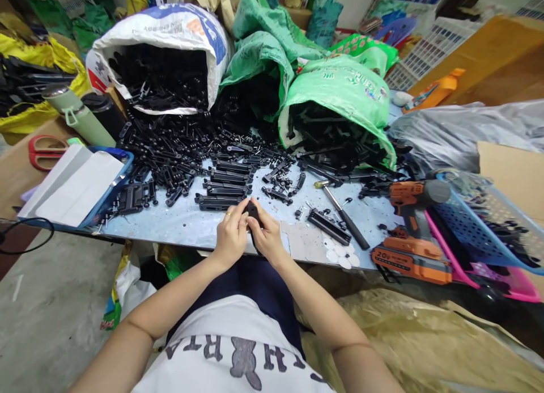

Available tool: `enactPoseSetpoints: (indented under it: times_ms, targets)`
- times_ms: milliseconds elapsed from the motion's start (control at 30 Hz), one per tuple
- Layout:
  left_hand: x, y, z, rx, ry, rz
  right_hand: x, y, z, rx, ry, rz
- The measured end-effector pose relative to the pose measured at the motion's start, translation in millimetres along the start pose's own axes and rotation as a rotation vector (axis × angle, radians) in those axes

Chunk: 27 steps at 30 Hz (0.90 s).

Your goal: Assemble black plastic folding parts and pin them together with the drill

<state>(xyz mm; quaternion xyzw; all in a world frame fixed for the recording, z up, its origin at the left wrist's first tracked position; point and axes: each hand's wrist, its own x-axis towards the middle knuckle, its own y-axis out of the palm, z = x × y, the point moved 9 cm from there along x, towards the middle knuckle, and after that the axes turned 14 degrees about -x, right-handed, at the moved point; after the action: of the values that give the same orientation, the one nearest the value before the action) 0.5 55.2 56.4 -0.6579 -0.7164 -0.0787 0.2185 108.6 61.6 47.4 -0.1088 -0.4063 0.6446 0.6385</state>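
My left hand (232, 231) and my right hand (267, 234) meet at the near edge of the blue table (178, 220), both closed on a small black plastic part (252, 211) held between the fingertips. A ring shows on a left finger. Just beyond my hands lies a row of several long black assembled pieces (225, 183). Loose black parts (170, 149) are scattered across the table behind them.
A white sack (170, 30) and green sacks (340, 87) full of black parts stand at the back. A hammer (344, 214) and an orange cordless drill (410, 228) lie to the right, by blue and pink baskets (480, 228). At left are a bottle (79, 118), red scissors (42, 152) and a tray (76, 183).
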Motion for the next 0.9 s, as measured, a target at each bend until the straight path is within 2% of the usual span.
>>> enactPoseSetpoints:
  times_ms: [100, 167, 200, 267, 333, 400, 467, 533, 600, 767, 833, 900]
  targets:
    - [-21.7, -4.7, 47.1, -0.121, -0.298, -0.083, 13.3, 21.6, -18.8, -0.169, 0.0, 0.243]
    - [-39.1, -5.6, 65.7, -0.104, -0.41, -0.052, 38.0, 16.9, -44.9, -0.301, 0.064, 0.276]
    - [-44.1, -7.6, 66.7, -0.021, -0.4, -0.018, 55.6, 8.0, -60.7, -0.35, 0.117, 0.235]
    - [-44.8, -9.9, 55.2, 0.236, -0.276, 0.081, 94.9, -12.4, -93.7, -0.441, 0.238, 0.118]
    - [-38.9, 3.2, 38.0, 0.445, -0.089, 0.276, 130.4, -25.2, -127.5, -0.608, 0.391, 0.068]
    - [-36.4, 29.8, 27.4, 0.543, 0.086, 0.564, 154.4, -27.0, -158.8, -0.754, 0.572, 0.121]
    - [-38.1, 53.0, 26.5, 0.607, 0.199, 0.819, 166.9, -22.1, -181.2, -0.795, 0.712, 0.21]
    - [-35.9, 63.4, 31.2, 0.697, 0.237, 0.927, 172.3, -19.4, -194.0, -0.768, 0.786, 0.259]
    - [-31.6, 64.6, 33.6, 0.778, 0.241, 0.925, 173.6, -24.4, -202.1, -0.748, 0.823, 0.263]
    - [-29.2, 54.6, 34.7, 0.862, 0.193, 0.854, 163.7, -58.6, -210.7, -0.717, 0.804, 0.231]
    - [-29.6, 52.8, 40.9, 0.871, 0.167, 0.852, 154.0, -69.2, -197.0, -0.695, 0.644, 0.245]
    - [-29.6, 53.2, 48.7, 0.856, 0.148, 0.858, 133.1, -69.1, -165.2, -0.639, 0.355, 0.332]
